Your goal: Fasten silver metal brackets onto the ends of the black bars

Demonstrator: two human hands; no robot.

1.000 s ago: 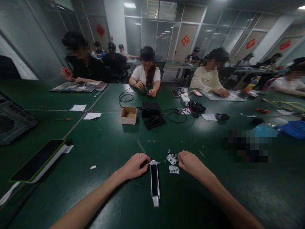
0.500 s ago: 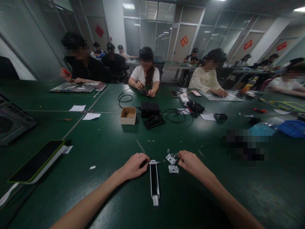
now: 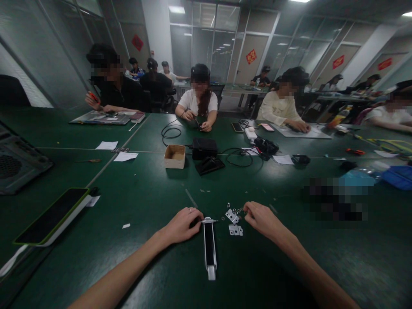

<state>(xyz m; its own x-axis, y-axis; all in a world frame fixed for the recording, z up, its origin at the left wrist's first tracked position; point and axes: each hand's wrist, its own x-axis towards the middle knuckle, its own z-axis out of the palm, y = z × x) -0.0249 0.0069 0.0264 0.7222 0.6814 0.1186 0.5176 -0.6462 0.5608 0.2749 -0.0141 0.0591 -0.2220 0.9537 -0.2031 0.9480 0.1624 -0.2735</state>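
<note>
My left hand (image 3: 185, 224) is closed on the left end of a thin metal rod (image 3: 210, 220), which lies across the top of a long metal frame (image 3: 210, 249) with a dark middle. The frame rests on the green table, its narrow end toward me. Right of it lie two flat metal plates with holes, an upper plate (image 3: 232, 216) and a lower plate (image 3: 236, 230). Several small rings (image 3: 234, 210) are scattered just above them. My right hand (image 3: 259, 215) has its fingertips pinched together beside the rings; whatever they hold is too small to make out.
Across the green table (image 3: 154, 189) stand an open cardboard box (image 3: 174, 159), a black box (image 3: 204, 148) and coiled cables. A green-edged device (image 3: 53, 216) lies left. A blue bin (image 3: 399, 177) is right. Several people sit opposite.
The whole view has shifted slightly, so things appear a little further right. My right hand has barely moved beside the rings. My left hand stays at the rod.
</note>
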